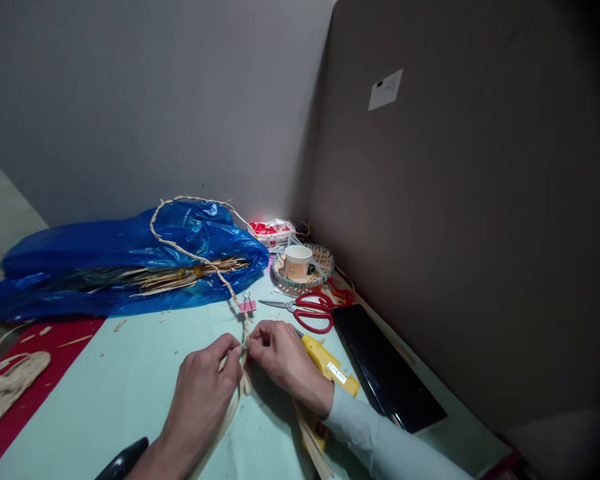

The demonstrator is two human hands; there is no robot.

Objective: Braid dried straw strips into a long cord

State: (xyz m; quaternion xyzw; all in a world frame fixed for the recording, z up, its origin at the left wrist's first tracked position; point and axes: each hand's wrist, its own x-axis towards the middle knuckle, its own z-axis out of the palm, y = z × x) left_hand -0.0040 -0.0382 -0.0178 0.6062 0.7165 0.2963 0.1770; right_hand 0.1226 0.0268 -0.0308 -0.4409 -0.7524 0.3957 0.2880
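My left hand and my right hand meet over the pale green table, both pinched on the end of a braided straw cord. Loose flat straw strips hang from the pinch down toward me. The braid runs away from my fingers, past a pink binder clip clamped on it, and loops up over a blue plastic bag holding a bundle of straw.
Red-handled scissors lie beyond my right hand. A yellow tool lies under my right wrist, beside a black flat slab. A paper cup stands in a small woven basket. A woven straw piece lies far left on red cloth.
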